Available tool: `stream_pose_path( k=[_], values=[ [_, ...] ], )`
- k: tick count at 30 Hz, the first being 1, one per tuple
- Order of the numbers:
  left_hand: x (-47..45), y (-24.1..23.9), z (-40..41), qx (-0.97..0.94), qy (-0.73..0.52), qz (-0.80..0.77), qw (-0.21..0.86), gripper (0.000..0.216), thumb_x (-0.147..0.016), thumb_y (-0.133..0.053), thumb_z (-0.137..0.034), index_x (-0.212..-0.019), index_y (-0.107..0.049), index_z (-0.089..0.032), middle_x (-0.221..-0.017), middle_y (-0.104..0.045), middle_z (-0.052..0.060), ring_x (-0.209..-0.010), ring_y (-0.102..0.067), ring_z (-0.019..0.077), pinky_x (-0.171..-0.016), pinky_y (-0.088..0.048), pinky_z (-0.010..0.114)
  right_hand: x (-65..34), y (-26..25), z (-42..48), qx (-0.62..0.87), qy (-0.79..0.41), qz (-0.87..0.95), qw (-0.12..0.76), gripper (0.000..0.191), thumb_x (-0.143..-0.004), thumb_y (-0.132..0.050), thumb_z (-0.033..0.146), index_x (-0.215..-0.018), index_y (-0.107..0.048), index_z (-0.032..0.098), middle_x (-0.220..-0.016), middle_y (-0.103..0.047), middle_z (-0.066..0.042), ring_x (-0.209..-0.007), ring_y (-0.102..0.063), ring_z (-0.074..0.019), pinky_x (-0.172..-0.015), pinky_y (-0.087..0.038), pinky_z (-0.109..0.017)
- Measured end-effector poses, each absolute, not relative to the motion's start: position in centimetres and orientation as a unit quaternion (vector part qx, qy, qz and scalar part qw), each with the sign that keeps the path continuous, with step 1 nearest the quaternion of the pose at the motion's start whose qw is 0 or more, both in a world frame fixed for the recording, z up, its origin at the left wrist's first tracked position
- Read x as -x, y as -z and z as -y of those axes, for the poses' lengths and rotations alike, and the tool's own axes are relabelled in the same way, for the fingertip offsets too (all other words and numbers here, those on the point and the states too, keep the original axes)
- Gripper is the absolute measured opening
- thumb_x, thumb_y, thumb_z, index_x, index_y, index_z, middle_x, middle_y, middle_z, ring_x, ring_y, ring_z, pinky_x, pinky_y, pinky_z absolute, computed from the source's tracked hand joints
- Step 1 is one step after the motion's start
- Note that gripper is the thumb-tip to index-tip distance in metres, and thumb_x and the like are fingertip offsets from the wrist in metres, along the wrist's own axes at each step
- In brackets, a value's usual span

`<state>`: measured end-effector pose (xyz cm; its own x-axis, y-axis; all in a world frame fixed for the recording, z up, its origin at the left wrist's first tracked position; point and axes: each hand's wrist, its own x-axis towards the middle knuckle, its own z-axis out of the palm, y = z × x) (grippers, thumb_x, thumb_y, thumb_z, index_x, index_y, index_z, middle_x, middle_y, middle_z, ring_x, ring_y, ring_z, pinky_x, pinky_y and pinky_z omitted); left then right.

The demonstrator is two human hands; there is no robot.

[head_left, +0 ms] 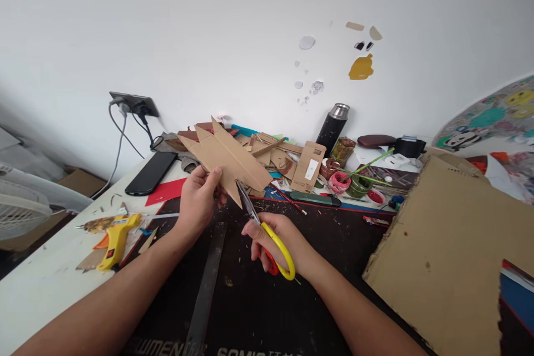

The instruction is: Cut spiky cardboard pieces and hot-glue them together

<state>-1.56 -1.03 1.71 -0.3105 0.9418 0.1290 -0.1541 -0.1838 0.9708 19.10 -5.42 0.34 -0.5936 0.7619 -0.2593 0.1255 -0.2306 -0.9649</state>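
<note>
My left hand (200,196) pinches a piece of brown cardboard (229,158) along its near left side, thumb on top. Pointed spikes are cut into the cardboard's far left edge, and another point hangs toward me. Wrapped in my right hand (275,239) are scissors (283,250) with one yellow and one red handle loop. Their metal blades reach up to the near edge of the cardboard, at a notch beside the hanging point. How far apart the blades stand is hard to make out. Below both hands a metal ruler (208,283) lies on the dark mat (246,300).
On the left lie a yellow glue gun (117,239), a black phone (151,173) and red paper (167,191). Behind are cardboard scraps (271,150), a flask (332,128), paint jars (339,182) and a green cutter (315,198). A large cardboard sheet (450,256) covers the right side.
</note>
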Motion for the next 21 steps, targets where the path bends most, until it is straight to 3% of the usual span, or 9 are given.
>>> stream_pose_path(
  k=[21],
  values=[
    [0.6, -2.5, 2.1, -0.480, -0.612, -0.495, 0.387, 0.031, -0.089, -0.075, -0.051, -0.088, -0.059, -0.024, -0.047, -0.060, -0.006, -0.032, -0.053, 0.0151, -0.032, -0.040, 0.024, -19.0, -0.5, 5.6, 0.397, -0.674, 0.569, 0.252, 0.064, -0.088, -0.066, 0.083, -0.094, -0.060, 0.020, -0.060, -0.064, 0.005, -0.036, -0.052, -0.0093, -0.035, -0.038, -0.019]
  ],
)
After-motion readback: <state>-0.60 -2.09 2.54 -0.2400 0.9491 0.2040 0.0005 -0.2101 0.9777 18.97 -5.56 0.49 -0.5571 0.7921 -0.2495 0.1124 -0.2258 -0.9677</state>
